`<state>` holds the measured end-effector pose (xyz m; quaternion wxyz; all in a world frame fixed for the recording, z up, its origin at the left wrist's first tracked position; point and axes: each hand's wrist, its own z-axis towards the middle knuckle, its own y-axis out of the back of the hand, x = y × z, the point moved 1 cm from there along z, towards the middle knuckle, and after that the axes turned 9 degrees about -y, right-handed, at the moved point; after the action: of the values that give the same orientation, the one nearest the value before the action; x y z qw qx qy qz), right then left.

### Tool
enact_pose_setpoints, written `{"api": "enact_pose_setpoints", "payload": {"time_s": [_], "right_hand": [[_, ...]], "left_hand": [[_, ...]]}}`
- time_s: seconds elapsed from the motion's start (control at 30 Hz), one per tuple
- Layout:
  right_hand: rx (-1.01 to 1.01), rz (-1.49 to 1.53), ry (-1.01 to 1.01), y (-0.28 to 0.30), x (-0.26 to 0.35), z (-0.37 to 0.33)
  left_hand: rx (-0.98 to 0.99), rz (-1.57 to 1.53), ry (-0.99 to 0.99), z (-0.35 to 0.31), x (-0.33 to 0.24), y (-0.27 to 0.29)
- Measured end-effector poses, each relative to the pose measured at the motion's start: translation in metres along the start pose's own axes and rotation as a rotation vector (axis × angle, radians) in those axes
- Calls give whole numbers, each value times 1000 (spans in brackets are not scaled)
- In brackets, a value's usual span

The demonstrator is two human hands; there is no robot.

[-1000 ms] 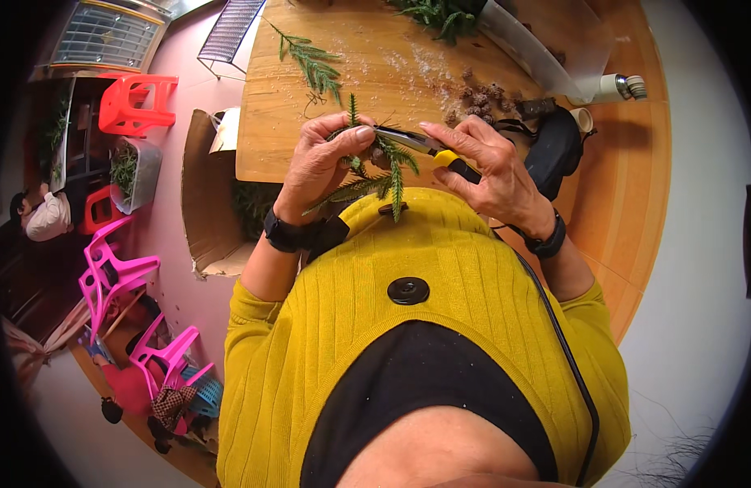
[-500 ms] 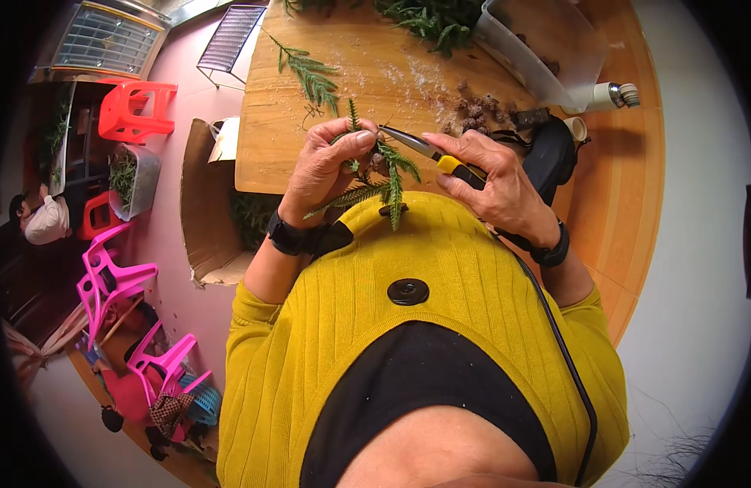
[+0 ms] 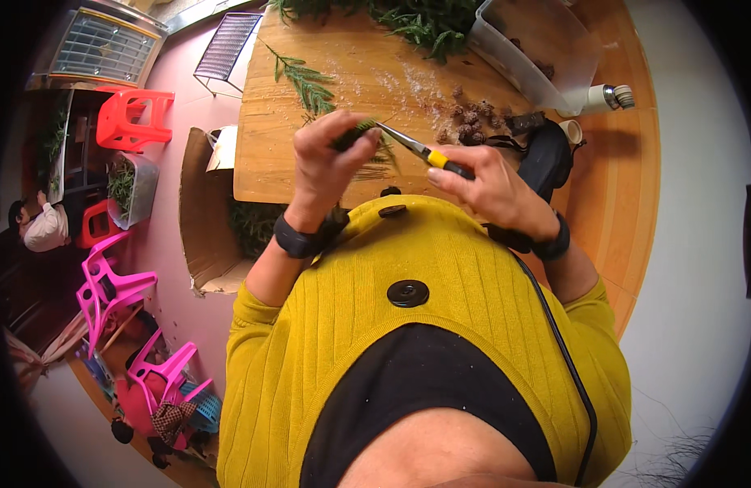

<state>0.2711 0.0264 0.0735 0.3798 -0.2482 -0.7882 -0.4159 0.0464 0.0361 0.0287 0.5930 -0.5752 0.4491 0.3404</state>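
Observation:
My left hand (image 3: 331, 163) is closed around a green leafy sprig (image 3: 361, 134) just above the near edge of the wooden table (image 3: 270, 163). In my right hand (image 3: 493, 187) I grip pliers with yellow and black handles (image 3: 428, 153); their thin metal jaws point left and touch the sprig at my left fingertips. Both wrists wear black bands. My yellow knit top fills the lower part of the view.
A loose green sprig (image 3: 304, 77) lies on the table, and a heap of green branches (image 3: 408, 20) sits at its far edge. Brown cones (image 3: 469, 122) lie beside a clear plastic tub (image 3: 538, 49). An open cardboard box (image 3: 209, 220) stands left, near red and pink plastic chairs.
Both hands have lifted away from my chest, further over the table. The sprig no longer hangs down; my left hand now holds it bunched at the pliers' tips.

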Motion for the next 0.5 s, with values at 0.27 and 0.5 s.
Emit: {"api": "enact_pose_setpoints", "payload": {"time_s": [0.27, 0.5], "right_hand": [[-96, -101, 12, -13, 5, 2], [-226, -256, 272, -3, -1, 1]], "left_hand": [[-67, 522, -350, 5, 9, 6], [48, -418, 196, 3, 7, 13]]}}
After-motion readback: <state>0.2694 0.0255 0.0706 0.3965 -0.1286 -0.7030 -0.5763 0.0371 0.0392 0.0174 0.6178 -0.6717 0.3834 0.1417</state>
